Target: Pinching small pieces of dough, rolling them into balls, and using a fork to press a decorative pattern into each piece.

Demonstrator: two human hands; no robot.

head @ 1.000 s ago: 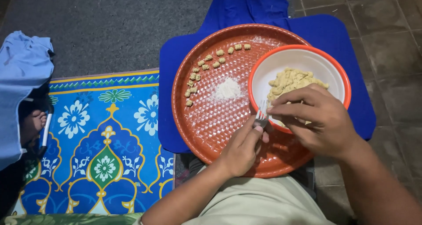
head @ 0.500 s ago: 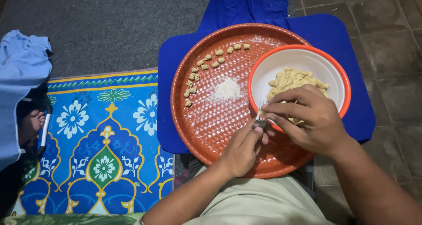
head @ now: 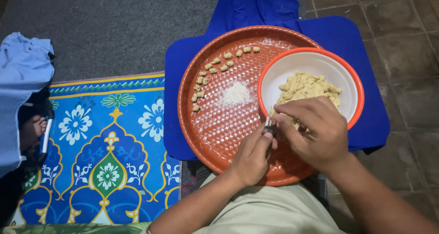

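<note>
Nearest the camera, the left hand (head: 250, 158) pinches a small fork (head: 270, 125) upright by its handle, fingers closed around it, tines up. The right hand (head: 315, 131) hovers just above and beside the tines, fingertips bunched together, probably pressing a bit of dough against them, though the fingers hide the piece itself. Both hands work over the near rim of a round red tray (head: 219, 133).

The dough (head: 306, 87) sits as a pale lump in a white bowl (head: 320, 62) with an orange rim, resting on the tray's right side. It looks soft and light, likely a little sticky, best pinched off in small bits.

A mound of flour (head: 236, 94) lies mid-tray, and shaped dough pieces (head: 215, 71) curve along the far-left edge.

The tray rests on a blue cloth (head: 256, 10) over a tiled floor (head: 402, 32); a patterned mat (head: 105, 147) lies to the left.
</note>
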